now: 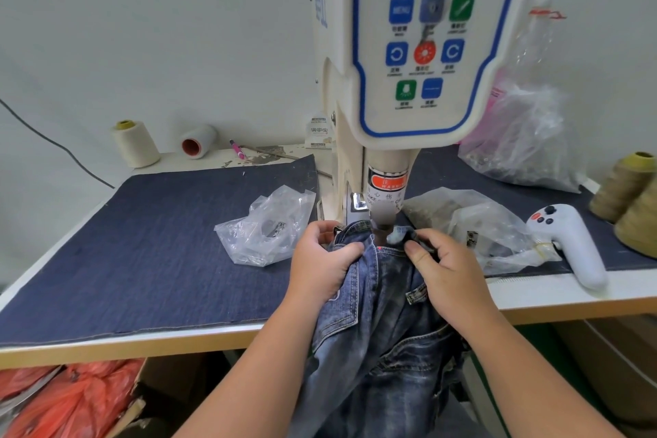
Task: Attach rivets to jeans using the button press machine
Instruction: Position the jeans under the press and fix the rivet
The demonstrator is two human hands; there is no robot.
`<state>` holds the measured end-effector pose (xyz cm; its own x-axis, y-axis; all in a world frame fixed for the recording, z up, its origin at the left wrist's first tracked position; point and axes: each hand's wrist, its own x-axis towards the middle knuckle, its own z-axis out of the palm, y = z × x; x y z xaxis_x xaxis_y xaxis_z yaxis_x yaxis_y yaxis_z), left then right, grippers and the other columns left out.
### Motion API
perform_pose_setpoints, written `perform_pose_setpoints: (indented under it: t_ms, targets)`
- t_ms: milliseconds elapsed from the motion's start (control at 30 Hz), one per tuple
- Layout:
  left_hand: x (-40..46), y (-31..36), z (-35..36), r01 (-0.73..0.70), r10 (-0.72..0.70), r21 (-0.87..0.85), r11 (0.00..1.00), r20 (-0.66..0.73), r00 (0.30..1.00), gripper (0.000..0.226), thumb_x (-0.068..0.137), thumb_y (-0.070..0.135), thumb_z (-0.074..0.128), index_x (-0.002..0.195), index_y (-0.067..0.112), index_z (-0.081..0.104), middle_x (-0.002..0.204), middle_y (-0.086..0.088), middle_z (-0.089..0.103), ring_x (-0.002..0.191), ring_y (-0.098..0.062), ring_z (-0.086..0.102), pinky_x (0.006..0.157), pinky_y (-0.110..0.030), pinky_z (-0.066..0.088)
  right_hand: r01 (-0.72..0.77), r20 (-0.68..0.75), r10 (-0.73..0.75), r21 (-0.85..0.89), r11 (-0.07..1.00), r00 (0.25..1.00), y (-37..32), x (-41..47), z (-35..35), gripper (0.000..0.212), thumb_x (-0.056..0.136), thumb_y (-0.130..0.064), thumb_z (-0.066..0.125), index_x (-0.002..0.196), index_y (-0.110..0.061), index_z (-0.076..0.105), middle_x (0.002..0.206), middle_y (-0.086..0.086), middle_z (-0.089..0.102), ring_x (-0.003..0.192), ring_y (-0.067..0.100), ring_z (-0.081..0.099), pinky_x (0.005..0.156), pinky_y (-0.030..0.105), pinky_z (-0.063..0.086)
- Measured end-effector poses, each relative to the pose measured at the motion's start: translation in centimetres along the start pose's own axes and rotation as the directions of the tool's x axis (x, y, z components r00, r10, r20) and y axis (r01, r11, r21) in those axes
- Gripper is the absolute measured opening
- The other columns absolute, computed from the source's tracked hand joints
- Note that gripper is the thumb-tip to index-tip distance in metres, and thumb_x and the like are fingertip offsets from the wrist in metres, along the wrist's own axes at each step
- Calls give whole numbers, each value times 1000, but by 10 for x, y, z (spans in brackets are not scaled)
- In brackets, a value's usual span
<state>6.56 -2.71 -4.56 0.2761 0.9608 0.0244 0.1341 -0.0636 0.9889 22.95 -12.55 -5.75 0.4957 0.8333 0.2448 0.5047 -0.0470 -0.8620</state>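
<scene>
The fingers of the left hand are curled over a bunched fold of the jeans, gripping the denim just left of the press head; the fingers of the right hand pinch the waistband edge just right of it, thumb against forefinger. Between the two hands the cloth is held taut under the plunger of the button press machine, and a small red light dot falls on the denim there. The rest of the jeans hangs off the front edge of the desk between the person's forearms.

The machine stands at the middle of the desk, toward the back, its control panel of blue, green and red buttons facing the camera and an orange warning label around the plunger. A dark blue denim mat covers the left part of the desk. On it, near the machine's base, lies a crumpled clear plastic bag; another clear bag lies just right of the right hand. A white handheld controller rests near the front edge on the right. Two tan thread cones stand at the right edge, a cream thread cone and a fallen white spool at the back left corner. A large clear bag sits at the back right
</scene>
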Motion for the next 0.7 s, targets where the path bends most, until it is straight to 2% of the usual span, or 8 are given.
perform_pose_setpoints:
  t_ms: [200,333,433,700]
  targets:
    - [0,0,0,-4,4,2,1000,1,1000,38,77,18,83,101,31,57,107,2,66,90,-11,64,68,-18,44,3,-7,-3,-9,1000,1000,1,0,0,13,97,-38,58,107,-39,65,99,-21,68,94,-4,60,74,21,44]
    - [-1,1,0,-5,5,1,1000,3,1000,37,77,18,82,102,31,57,108,2,65,90,-9,63,67,-16,43,-7,6,7,-18,1000,1000,1,1,-1,19,97,-39,57,113,-34,66,104,-17,69,97,2,62,80,28,49]
    - [-2,2,0,-7,7,3,1000,6,1000,37,78,18,82,99,33,55,107,3,65,88,-8,63,65,-14,43,-3,-1,2,-19,1000,1000,1,1,-1,19,97,-38,57,113,-33,67,102,-17,69,97,3,62,77,25,48]
    - [-3,4,0,-6,6,5,1000,9,1000,37,79,19,81,102,32,56,106,5,64,89,-7,63,65,-16,42,-7,0,7,-24,1000,1000,0,1,-1,20,97,-38,57,114,-32,67,103,-15,70,98,5,63,80,29,50]
